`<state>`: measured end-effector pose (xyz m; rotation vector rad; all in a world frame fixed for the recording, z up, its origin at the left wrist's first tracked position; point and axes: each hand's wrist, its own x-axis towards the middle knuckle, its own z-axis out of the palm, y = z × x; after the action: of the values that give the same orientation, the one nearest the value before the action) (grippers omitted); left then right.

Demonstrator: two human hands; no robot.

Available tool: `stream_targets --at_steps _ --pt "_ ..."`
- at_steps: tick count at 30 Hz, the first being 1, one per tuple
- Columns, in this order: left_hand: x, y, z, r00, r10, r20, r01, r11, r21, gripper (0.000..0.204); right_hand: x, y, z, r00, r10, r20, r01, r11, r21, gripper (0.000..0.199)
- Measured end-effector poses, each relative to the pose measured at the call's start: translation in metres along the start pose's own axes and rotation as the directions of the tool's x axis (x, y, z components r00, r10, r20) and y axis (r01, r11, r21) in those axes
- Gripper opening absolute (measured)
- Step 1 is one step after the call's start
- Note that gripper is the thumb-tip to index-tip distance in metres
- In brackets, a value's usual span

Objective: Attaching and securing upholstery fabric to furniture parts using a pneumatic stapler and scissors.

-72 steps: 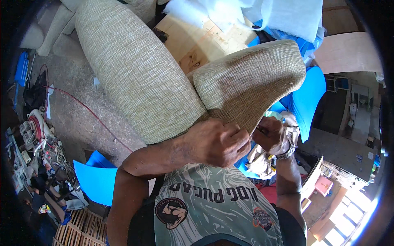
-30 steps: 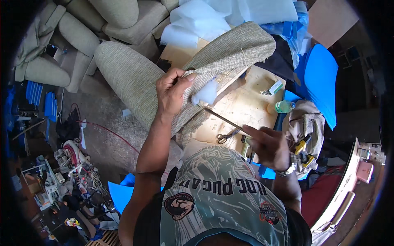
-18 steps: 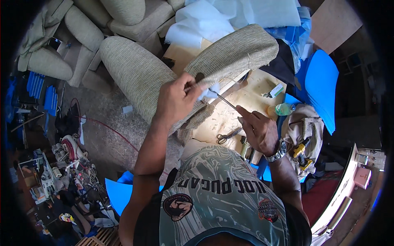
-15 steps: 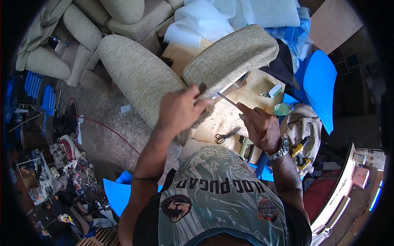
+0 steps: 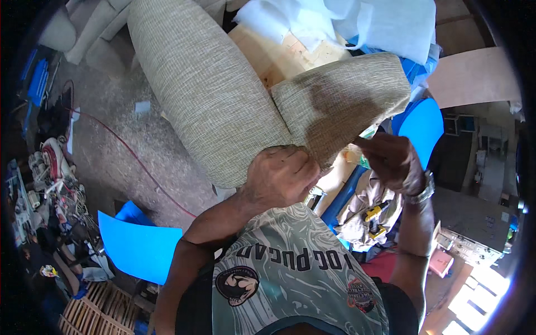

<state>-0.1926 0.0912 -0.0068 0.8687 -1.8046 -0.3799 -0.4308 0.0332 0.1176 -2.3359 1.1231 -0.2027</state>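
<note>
An upholstered piece in beige-brown woven fabric [image 5: 340, 95] lies tilted before me, partly in shadow. My left hand [image 5: 283, 174] is closed at its lower corner, gripping the fabric edge; the fingertips are hidden. Beside it, on the left, a long padded piece in the same fabric [image 5: 206, 95] meets it along a seam-like gap. My right hand [image 5: 393, 163], wearing a metal watch, is raised at the right edge of the piece. Its fingers are pinched together, dark in shadow, and what they hold cannot be made out.
White padding sheets [image 5: 385, 25] lie at the back over a pale wooden board [image 5: 285, 53]. Blue sheets [image 5: 421, 131] stand on the right, near a yellow drill [image 5: 376, 215] on cloth. A red hose [image 5: 139, 159] crosses the floor at left, near another blue sheet [image 5: 139, 243].
The upholstered piece now hides its open underside and the scissors. My left hand has moved right and down to its corner; my right hand has moved right. The metal rod no longer shows.
</note>
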Motion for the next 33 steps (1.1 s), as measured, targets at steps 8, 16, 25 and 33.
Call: stream_targets --at_steps 8,16,25,33 --pt "0.004 -0.006 -0.017 0.99 -0.067 0.125 0.079 0.993 -0.09 0.02 0.055 0.023 -0.016 0.965 -0.057 0.258 -0.004 0.973 0.23 0.019" --pt "0.0 0.0 -0.007 0.991 0.018 0.133 -0.02 1.0 0.02 0.021 0.009 -0.007 0.006 0.995 0.086 0.055 -0.094 0.983 0.159 0.02" --pt "0.003 0.002 -0.004 0.989 0.122 0.08 -0.129 0.987 0.095 0.018 -0.047 -0.022 0.058 0.936 0.252 -0.245 -0.215 0.962 0.168 0.036" --pt "0.005 0.001 -0.005 0.98 0.086 0.179 -0.11 0.985 0.131 0.016 -0.018 -0.027 0.043 0.98 0.182 -0.08 -0.178 0.983 0.052 0.042"
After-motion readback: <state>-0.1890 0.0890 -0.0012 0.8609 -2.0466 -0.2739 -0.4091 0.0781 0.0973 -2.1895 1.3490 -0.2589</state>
